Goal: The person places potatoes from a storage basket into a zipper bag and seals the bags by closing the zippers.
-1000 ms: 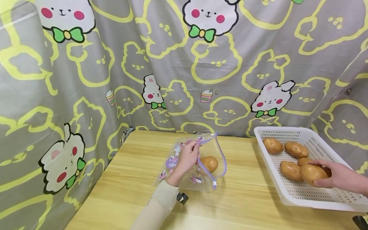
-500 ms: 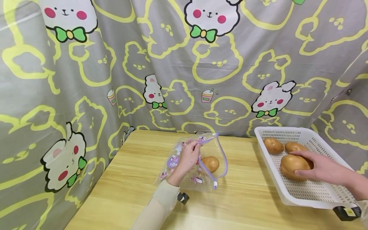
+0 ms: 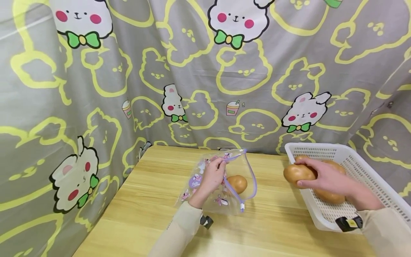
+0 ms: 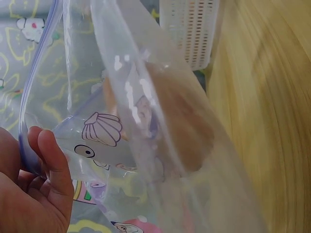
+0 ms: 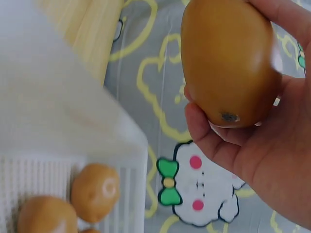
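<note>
Backdrop cloth (image 3: 192, 71): grey, yellow bunny outlines all over, plus white bunnies with pink cheeks and green bow ties (upper left, top centre, right of centre, lower left of head view). Small pink/green drink-cup prints too.
Table (image 3: 154, 214): light wood, yellow-tan grain stripes.
Zip bag (image 3: 221, 178): clear plastic, lavender zipper strip, cartoon prints in pink, purple and white; the left wrist view shows a purple-outlined shell print.
Potato in the bag (image 3: 237, 184): golden brown.
Held potato (image 3: 297, 172): same golden brown, one small dark spot visible in the right wrist view.
Basket (image 3: 363, 167): white, perforated mesh; potatoes in it tan-brown.
Sleeves (image 3: 179, 235): pale beige.
</note>
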Available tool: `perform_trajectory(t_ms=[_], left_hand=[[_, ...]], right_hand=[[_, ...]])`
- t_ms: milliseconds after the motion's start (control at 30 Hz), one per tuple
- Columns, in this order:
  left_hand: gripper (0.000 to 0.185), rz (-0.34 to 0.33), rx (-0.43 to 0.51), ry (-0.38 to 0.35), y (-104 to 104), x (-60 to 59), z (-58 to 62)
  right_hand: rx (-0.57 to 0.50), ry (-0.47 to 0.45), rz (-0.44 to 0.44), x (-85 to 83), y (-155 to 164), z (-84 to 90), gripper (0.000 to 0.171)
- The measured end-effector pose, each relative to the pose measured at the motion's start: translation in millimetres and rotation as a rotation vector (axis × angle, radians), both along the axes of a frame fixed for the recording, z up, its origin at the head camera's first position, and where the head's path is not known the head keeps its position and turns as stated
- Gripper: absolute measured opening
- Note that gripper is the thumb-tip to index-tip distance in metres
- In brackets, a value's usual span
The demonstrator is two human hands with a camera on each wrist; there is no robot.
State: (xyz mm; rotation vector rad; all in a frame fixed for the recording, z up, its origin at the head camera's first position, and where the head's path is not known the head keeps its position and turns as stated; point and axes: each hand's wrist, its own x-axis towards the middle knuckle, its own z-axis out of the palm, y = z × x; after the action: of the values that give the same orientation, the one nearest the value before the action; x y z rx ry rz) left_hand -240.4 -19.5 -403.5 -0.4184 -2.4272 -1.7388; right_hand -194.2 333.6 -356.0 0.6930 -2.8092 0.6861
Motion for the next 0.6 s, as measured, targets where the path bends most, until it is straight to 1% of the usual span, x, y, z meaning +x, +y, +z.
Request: perform_trajectory(t_ms=[133, 300, 367, 467, 533, 600], left_hand=[[0.026, 0.000, 0.002, 0.002, 0.0, 0.4, 0.4], [0.024, 0.002, 0.015, 0.020, 1.1, 0.3, 0.1], [0.024, 0.001, 0.022, 0.016, 1.6, 0.4, -0.2], [0.024, 0.000, 0.028, 0.003, 2.5, 0.7, -0.5], [0.024, -0.002, 0.033, -0.004, 3.1, 0.7, -0.7], [0.024, -0.002, 0.034, -0.007, 3.7, 0.8, -0.6]], right_hand=[[-0.017, -0.021, 0.027, -7.0, -16.6, -0.1, 0.059], [-0.045, 0.009, 0.086, -16.2, -33.9, -2.8, 0.061], [-0.061, -0.005, 0.101, -19.4, -41.1, -4.3, 0.061], [-0.090, -0.028, 0.097, -23.1, -52.8, -6.2, 0.062], [-0.124, -0.050, 0.114, -24.8, -60.7, -6.7, 0.062], [-0.150, -0.051, 0.135, -26.2, -68.6, -6.4, 0.062]])
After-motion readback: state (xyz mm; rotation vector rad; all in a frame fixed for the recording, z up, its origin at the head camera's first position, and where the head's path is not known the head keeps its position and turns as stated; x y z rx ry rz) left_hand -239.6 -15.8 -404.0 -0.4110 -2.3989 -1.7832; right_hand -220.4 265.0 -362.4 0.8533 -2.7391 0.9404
